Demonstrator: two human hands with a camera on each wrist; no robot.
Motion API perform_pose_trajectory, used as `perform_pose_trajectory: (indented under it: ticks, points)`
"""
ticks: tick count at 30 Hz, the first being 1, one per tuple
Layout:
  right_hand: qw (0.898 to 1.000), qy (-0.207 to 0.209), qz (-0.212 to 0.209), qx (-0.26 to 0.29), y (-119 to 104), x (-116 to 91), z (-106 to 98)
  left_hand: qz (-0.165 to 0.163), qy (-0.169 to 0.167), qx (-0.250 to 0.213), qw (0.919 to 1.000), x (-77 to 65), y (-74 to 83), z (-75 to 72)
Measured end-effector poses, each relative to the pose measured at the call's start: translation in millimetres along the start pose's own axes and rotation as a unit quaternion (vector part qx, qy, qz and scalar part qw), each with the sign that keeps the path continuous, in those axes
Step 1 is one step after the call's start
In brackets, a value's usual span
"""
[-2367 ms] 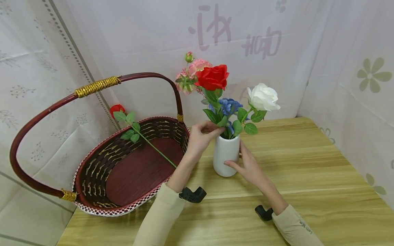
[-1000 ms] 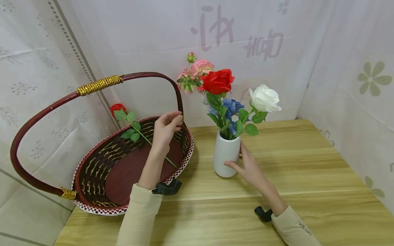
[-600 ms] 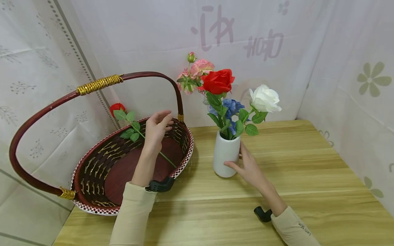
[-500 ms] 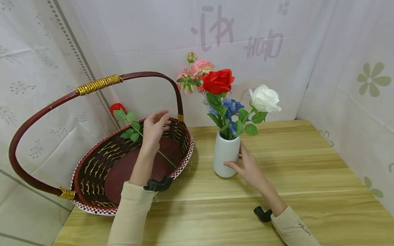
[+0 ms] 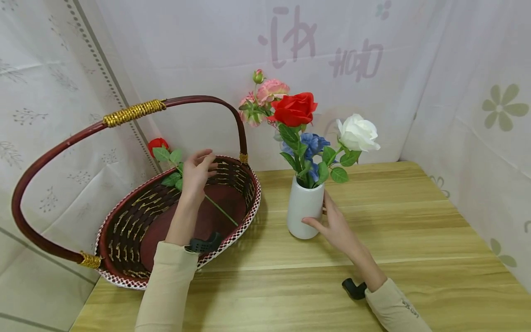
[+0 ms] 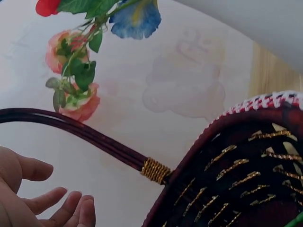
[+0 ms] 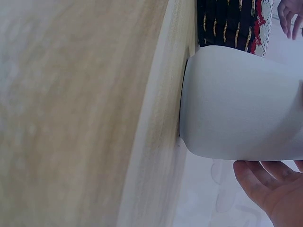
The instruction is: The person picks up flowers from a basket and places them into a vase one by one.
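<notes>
In the head view, my right hand (image 5: 338, 226) holds the white vase (image 5: 304, 210) low on its right side, thumb across the front and fingers behind. The vase stands upright with a red rose (image 5: 293, 109), a white rose (image 5: 357, 133), a blue flower (image 5: 313, 144) and pink flowers (image 5: 272, 90) in it. Over the wicker basket (image 5: 124, 235) hovers my left hand (image 5: 194, 177), loosely bent and holding nothing. Another red rose (image 5: 158, 146) lies across that basket, its bloom past the far rim; my left hand hides part of its stem.
A tall arched handle (image 5: 132, 114) with gold wrapping rises over the basket. Basket and vase share a wooden table (image 5: 394, 230). Printed white curtains (image 5: 186, 46) hang behind and at both sides.
My left hand has let go of the flowers at the vase mouth and moved left over the basket, near the lying rose. My right hand stays on the vase.
</notes>
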State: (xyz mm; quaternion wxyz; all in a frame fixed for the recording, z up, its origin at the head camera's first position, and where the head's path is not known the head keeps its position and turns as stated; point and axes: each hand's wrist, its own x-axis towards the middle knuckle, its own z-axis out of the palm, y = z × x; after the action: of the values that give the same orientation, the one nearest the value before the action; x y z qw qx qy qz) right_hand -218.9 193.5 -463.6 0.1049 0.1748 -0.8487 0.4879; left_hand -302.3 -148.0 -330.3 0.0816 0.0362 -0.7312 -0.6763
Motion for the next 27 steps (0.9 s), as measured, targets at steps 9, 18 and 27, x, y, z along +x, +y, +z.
perform_pose_trajectory:
  ticks: [9, 18, 27]
  points:
    - [1.0, -0.001, -0.002, -0.001, 1, 0, 0, -0.024, 0.002, 0.026, 0.9994, 8.6, -0.7, -12.1]
    - [1.0, -0.001, 0.002, 0.001, 1, 0, 0, -0.056, 0.03, 0.023, 0.9977, 18.6, -6.3, -27.7]
    - [1.0, 0.0, -0.005, -0.006, 1, 0, 0, -0.084, 0.052, 0.042, 0.9942, 26.3, -12.6, -42.9]
